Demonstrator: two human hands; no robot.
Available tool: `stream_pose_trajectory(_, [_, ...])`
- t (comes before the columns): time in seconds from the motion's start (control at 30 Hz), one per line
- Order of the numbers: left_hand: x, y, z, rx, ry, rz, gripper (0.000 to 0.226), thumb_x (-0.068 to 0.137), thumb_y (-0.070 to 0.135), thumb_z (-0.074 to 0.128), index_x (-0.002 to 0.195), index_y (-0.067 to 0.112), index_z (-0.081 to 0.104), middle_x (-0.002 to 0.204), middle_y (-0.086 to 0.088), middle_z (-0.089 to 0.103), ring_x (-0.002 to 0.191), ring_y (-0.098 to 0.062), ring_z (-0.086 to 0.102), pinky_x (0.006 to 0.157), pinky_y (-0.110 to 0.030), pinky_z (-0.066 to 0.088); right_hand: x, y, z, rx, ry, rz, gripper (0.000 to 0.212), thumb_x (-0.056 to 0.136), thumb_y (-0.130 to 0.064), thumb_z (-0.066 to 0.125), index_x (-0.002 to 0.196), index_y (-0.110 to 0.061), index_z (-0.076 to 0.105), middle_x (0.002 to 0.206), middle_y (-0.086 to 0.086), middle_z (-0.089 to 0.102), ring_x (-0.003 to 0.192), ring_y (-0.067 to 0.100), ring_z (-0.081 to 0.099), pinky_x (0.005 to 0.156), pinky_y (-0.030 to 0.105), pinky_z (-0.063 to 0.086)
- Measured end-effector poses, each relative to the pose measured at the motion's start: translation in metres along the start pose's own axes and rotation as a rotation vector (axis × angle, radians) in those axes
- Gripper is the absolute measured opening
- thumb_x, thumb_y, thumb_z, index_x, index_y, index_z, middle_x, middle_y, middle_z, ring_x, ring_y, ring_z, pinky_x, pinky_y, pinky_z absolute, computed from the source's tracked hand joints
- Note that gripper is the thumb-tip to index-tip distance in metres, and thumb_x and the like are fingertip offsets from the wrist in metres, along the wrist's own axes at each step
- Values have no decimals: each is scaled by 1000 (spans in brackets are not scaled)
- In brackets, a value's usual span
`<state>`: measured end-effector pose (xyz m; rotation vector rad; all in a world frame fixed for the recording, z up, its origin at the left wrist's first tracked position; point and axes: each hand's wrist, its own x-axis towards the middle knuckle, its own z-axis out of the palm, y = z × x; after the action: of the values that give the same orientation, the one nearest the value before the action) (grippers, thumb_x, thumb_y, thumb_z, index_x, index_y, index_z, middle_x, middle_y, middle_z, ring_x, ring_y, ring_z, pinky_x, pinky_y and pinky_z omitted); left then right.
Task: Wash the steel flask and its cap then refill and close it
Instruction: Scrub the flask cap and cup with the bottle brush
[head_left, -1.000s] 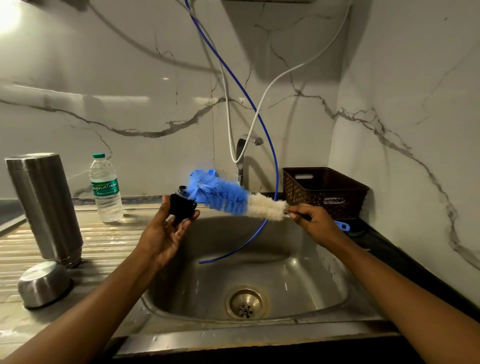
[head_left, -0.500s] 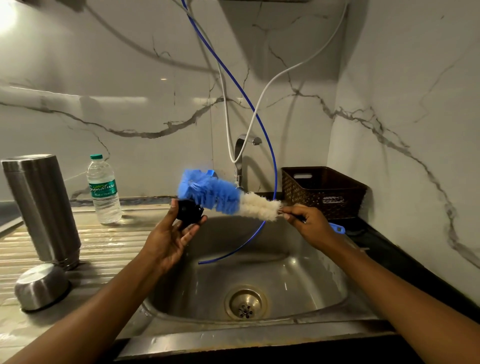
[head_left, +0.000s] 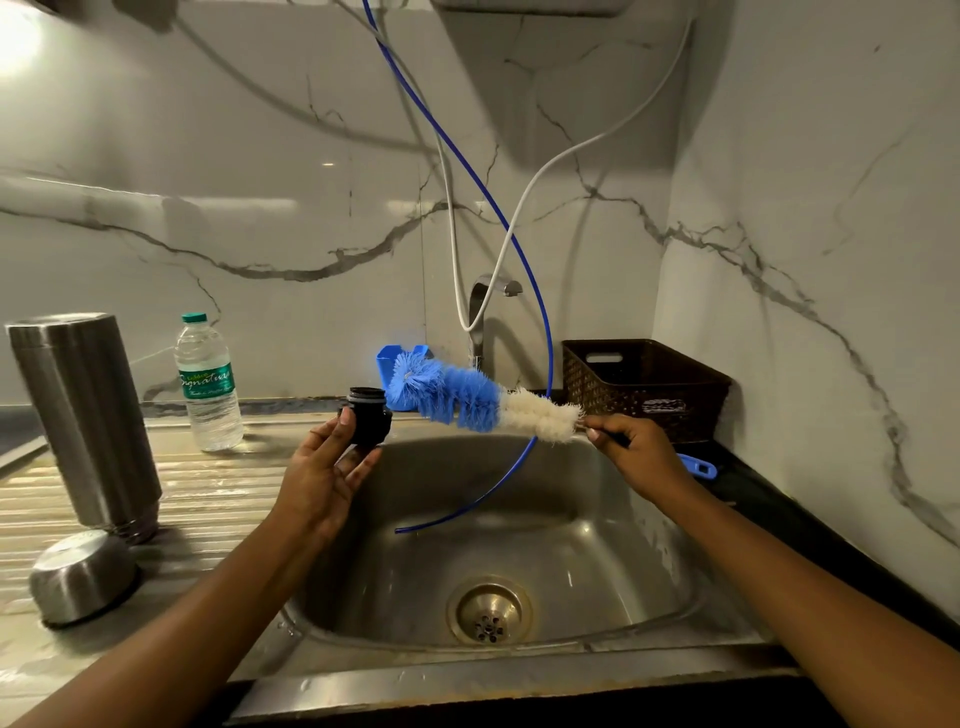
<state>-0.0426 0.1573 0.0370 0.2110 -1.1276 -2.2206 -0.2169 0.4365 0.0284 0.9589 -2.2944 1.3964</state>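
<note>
My left hand holds the small black threaded flask cap at its fingertips, above the left rim of the sink. My right hand grips the handle of a bottle brush with blue and white bristles; its blue tip sits just right of the cap, apart from it. The steel flask stands upside down on the draining board at the left. In front of the flask lies a steel cup lid, upside down.
A plastic water bottle stands behind the board. A blue tube and a white hose hang over the basin by the tap. A brown basket sits at the right, a blue holder behind the brush.
The brush tip has come off the cap and now lies to its right. My left hand has turned the cap so its threaded end points up.
</note>
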Motion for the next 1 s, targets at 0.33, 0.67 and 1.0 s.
stream_pose_trajectory(0.33, [1,0,-1,28,23,79,12,90,12,55,99,19,57,101,-3,65,79,-10,69,61,-18,56,-2,-6,5,-60,17,4,25,89,-10,61,113,-12,67,104,3,67,91,16,61,80,23,47])
stream_pose_trajectory(0.67, [-4,0,2,84,37,119,18,92,7,52,103,19,59,104,0,64,96,-15,62,71,-21,57,-2,-7,6,-79,54,-12,25,87,-10,62,112,-12,67,103,6,67,91,18,61,81,25,48])
stream_pose_trajectory(1.0, [-4,-4,2,116,57,138,19,91,4,54,102,19,58,101,0,64,94,-14,63,74,-22,56,-4,-13,9,-119,15,-73,24,86,-10,63,110,-13,69,96,4,67,86,22,63,79,32,50])
